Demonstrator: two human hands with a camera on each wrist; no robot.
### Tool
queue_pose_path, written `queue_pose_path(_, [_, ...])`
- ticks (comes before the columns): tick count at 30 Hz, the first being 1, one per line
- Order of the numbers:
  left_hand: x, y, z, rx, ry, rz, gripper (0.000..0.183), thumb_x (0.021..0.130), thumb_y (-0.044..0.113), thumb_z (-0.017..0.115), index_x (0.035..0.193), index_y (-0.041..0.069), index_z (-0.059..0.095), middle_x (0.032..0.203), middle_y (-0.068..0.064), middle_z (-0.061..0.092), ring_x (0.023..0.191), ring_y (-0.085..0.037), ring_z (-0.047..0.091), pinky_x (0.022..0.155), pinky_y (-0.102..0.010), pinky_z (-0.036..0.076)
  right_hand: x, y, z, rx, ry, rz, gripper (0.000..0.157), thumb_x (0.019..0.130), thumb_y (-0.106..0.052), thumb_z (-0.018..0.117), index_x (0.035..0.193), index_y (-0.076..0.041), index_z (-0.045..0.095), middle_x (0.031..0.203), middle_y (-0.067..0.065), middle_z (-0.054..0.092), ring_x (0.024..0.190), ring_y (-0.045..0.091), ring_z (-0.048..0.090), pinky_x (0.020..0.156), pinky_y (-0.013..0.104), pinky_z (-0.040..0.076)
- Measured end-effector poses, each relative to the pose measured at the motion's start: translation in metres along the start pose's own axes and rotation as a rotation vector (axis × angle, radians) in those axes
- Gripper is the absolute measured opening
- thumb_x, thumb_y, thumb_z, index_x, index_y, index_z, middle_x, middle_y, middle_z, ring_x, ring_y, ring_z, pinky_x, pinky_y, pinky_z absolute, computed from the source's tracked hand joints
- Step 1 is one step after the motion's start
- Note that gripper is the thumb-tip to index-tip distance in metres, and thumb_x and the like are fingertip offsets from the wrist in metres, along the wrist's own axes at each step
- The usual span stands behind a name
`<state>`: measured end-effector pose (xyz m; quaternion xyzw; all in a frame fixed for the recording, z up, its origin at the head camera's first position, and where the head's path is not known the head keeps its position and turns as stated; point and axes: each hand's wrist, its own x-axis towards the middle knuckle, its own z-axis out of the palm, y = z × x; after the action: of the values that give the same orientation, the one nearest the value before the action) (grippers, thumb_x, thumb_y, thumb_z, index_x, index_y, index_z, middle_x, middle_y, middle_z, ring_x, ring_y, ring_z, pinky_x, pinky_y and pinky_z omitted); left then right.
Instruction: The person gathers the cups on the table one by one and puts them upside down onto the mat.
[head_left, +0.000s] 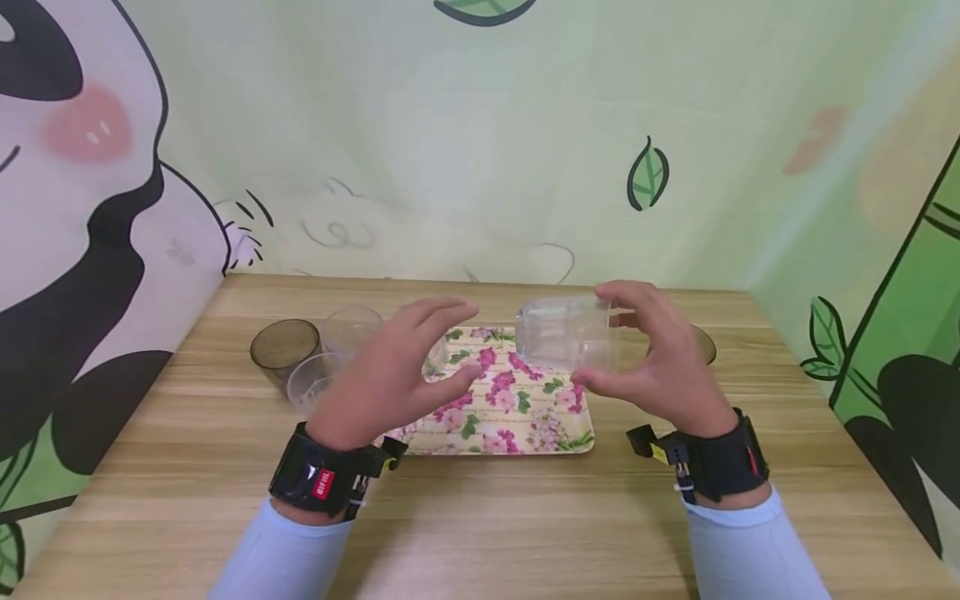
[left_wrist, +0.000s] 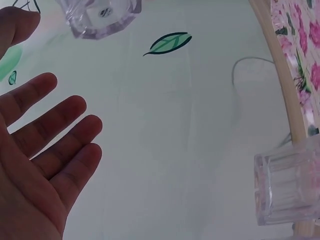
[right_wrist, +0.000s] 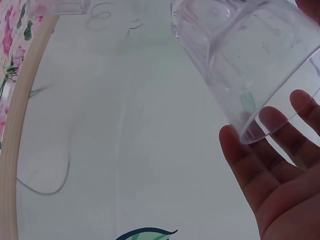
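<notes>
My right hand (head_left: 660, 358) holds a clear cup (head_left: 558, 333) by its rim end, fingers on one side and thumb on the other. The cup lies sideways in the air above a floral tray (head_left: 517, 425), its base toward my left hand. The right wrist view shows the see-through cup (right_wrist: 245, 65) with fingertips against its rim. My left hand (head_left: 397, 375) is beside the cup's base but apart from it, fingers spread and holding nothing. Another clear cup (left_wrist: 287, 185) appears by the tray in the left wrist view; in the head view the left hand partly covers it.
On the wooden table (head_left: 517, 533), left of the tray, stand a dark brown-tinted cup (head_left: 283, 350) and two clear cups (head_left: 311, 383), partly hidden by the left hand. Another brown-tinted cup (head_left: 703, 343) shows behind the right hand. A patterned backdrop (head_left: 465, 167) rises behind the table.
</notes>
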<state>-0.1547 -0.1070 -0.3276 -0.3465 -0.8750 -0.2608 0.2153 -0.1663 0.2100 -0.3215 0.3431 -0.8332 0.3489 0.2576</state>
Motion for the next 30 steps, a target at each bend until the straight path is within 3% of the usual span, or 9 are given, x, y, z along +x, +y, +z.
queue_pose_path(8, [0.003, 0.002, 0.009, -0.007, 0.001, 0.030, 0.066, 0.086, 0.035, 0.076, 0.142, 0.010, 0.054, 0.141, -0.014, 0.061, 0.131, -0.027, 0.054, 0.110, -0.048, 0.052, 0.000, -0.001, 0.006, 0.045, -0.030, -0.015, 0.094, 0.055, -0.009, 0.097, 0.137, -0.002, 0.052, 0.131, 0.022, 0.059, 0.116, 0.028, 0.056, 0.088, 0.058, 0.063])
queue_pose_path(14, [0.002, 0.009, 0.010, -0.131, -0.053, -0.029, 0.078, 0.083, 0.041, 0.079, 0.148, 0.014, 0.046, 0.148, -0.012, 0.054, 0.136, -0.025, 0.050, 0.111, -0.049, 0.052, 0.001, -0.009, 0.010, 0.055, -0.069, -0.115, 0.093, 0.054, -0.013, 0.097, 0.135, 0.001, 0.052, 0.130, 0.020, 0.060, 0.118, 0.025, 0.056, 0.088, 0.052, 0.064])
queue_pose_path(19, [0.001, 0.013, 0.010, -0.144, -0.084, -0.021, 0.081, 0.081, 0.042, 0.081, 0.149, 0.017, 0.044, 0.149, -0.009, 0.053, 0.135, -0.022, 0.051, 0.110, -0.048, 0.053, 0.001, -0.015, 0.013, 0.050, -0.106, -0.173, 0.089, 0.061, -0.024, 0.095, 0.133, 0.003, 0.051, 0.133, 0.022, 0.058, 0.121, 0.027, 0.055, 0.087, 0.052, 0.064])
queue_pose_path(30, [0.004, 0.015, 0.019, -0.143, -0.106, 0.039, 0.078, 0.080, 0.035, 0.083, 0.145, 0.010, 0.048, 0.141, -0.012, 0.061, 0.132, -0.023, 0.055, 0.113, -0.047, 0.051, -0.001, -0.012, 0.021, 0.076, -0.059, -0.239, 0.084, 0.073, -0.042, 0.088, 0.131, 0.007, 0.053, 0.130, 0.022, 0.060, 0.118, 0.026, 0.057, 0.083, 0.049, 0.065])
